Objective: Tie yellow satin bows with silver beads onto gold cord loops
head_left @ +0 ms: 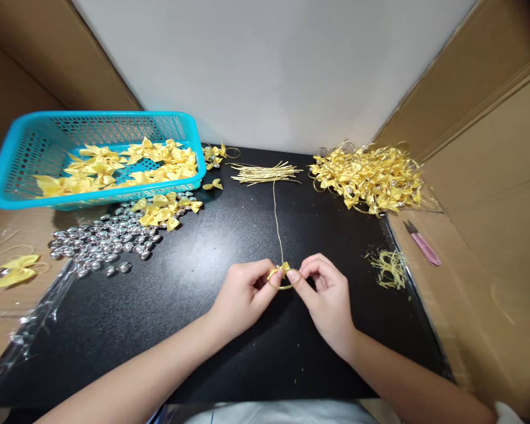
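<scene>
My left hand (249,288) and my right hand (327,294) meet over the middle of the black table, thumbs and fingers pinched on a small gold ring (286,287). A yellow ribbon bow (284,268) shows at the ring's far side, partly hidden by my fingertips. From it a thin gold cord (276,221) runs away from me toward a bundle of cut gold cords (265,172). Whether my fingers grip the bow or the cord besides the ring is hidden.
A blue basket (198,121) of yellow bows stands at the back left. Silver beads (110,238) and loose bows (161,211) lie before it. At the right are a heap of finished bow rings (371,176), cord scraps (389,270) and pink-handled snips (424,244). Cardboard walls flank the table.
</scene>
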Motion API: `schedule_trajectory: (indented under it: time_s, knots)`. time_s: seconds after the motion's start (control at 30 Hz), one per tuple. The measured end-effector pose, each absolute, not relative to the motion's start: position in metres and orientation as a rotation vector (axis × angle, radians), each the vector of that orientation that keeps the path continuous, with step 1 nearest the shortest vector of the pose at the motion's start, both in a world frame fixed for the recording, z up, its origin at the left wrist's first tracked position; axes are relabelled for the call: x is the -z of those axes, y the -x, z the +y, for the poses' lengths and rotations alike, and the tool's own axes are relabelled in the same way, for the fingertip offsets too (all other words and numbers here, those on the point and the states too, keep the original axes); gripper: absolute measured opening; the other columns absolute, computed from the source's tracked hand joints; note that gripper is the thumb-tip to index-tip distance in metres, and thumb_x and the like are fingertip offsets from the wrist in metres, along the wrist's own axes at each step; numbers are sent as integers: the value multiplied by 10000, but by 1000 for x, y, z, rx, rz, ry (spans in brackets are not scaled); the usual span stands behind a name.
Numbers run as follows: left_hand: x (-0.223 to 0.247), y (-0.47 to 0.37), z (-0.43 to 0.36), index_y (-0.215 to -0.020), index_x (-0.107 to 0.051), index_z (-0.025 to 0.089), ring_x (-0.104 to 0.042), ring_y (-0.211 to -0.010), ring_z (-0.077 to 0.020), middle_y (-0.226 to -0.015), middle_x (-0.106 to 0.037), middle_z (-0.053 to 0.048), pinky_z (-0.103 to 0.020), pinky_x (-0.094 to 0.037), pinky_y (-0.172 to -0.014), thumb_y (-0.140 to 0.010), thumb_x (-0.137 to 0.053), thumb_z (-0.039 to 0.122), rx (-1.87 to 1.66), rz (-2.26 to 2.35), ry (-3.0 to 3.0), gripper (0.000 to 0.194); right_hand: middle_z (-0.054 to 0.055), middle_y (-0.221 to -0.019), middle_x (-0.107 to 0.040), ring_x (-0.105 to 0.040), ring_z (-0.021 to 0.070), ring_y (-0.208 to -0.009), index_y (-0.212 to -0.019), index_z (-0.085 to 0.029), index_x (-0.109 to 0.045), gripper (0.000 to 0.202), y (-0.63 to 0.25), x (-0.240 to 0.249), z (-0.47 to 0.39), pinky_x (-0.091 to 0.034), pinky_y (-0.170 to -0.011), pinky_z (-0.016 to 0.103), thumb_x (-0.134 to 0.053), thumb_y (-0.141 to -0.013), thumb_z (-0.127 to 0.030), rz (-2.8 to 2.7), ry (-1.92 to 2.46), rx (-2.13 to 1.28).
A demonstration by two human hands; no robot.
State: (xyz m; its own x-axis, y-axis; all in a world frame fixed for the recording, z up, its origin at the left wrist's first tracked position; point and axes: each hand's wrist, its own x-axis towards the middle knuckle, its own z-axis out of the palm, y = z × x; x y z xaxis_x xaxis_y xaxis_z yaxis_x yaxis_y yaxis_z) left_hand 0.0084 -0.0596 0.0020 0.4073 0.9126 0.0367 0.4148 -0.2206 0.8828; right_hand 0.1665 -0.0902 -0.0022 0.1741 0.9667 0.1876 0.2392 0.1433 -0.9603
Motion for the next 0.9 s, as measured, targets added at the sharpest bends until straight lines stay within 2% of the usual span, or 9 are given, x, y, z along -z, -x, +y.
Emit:
schedule_trajectory:
  time_s: [0.1, 0.13, 0.2, 0.27, 0.37, 0.5, 0.63, 0.73, 0.9]
  knots:
    - [-3, -8, -59, -578, -453, 167, -307, -494, -80, -513, -348, 56, -205, -239, -477, -897, -498, 333, -717, 1217, -1750, 363, -10, -594, -546, -493, 111, -552, -680, -187, -666, 183, -167, 0, -92, -396, -545, 256, -620, -855, -211, -1559, 1313, -709]
    - [-3, -8, -58, -571, -433, 170, -307, -495, -79, -512, -344, 58, -205, -240, -477, -889, -504, 322, -705, 1217, -1745, 359, -14, -591, -553, -489, 111, -545, -792, -191, -708, 144, -167, -1, -93, -390, -566, 265, -591, -874, -203, -1656, 1316, -665]
    - [-4, -8, -58, -564, -399, 174, -303, -494, -77, -510, -335, 62, -204, -244, -480, -874, -509, 283, -678, 1191, -1761, 347, -10, -635, -597, -517, 124, -584, -1070, -200, -702, 234, -169, -3, -91, -381, -638, 293, -534, -908, -184, -1829, 1381, -575]
    - [-5, -8, -58, -565, -393, 174, -301, -493, -76, -511, -330, 66, -205, -245, -485, -870, -498, 250, -654, 1152, -1798, 331, 8, -712, -644, -547, 145, -666, -1200, -214, -652, 315, -172, -4, -88, -352, -696, 322, -498, -928, -175, -1975, 1482, -517]
    - [-7, -7, -58, -570, -406, 174, -309, -496, -77, -513, -339, 67, -207, -249, -491, -870, -489, 234, -628, 1123, -1841, 317, 20, -788, -659, -545, 163, -758, -1043, -231, -707, 240, -176, -6, -82, -314, -722, 338, -505, -928, -170, -2108, 1542, -523]
    - [-8, -7, -57, -560, -387, 175, -302, -487, -75, -502, -328, 71, -208, -238, -485, -855, -500, 232, -587, 1151, -1859, 321, 4, -743, -617, -529, 154, -752, -806, -217, -701, 156, -179, -6, -79, -309, -737, 333, -576, -881, -161, -2035, 1516, -492]
    - [-8, -6, -55, -551, -391, 173, -300, -494, -76, -503, -323, 67, -209, -229, -479, -858, -502, 268, -549, 1167, -1795, 340, 0, -702, -584, -517, 150, -726, -754, -204, -666, 151, -176, -6, -81, -320, -724, 326, -579, -867, -156, -1970, 1474, -458]
    - [-8, -5, -53, -570, -456, 168, -340, -506, -86, -514, -367, 56, -210, -250, -483, -873, -491, 328, -574, 1182, -1672, 344, 2, -708, -578, -515, 152, -726, -722, -193, -612, 149, -176, -10, -82, -341, -715, 321, -576, -866, -172, -1928, 1464, -511]
    - [-10, -2, -46, -591, -516, 165, -360, -507, -92, -528, -415, 45, -211, -281, -480, -864, -518, 410, -782, 1216, -1435, 367, -2, -688, -553, -514, 135, -682, -666, -192, -536, 212, -178, -21, -84, -407, -665, 279, -535, -878, -183, -1912, 1212, -915]
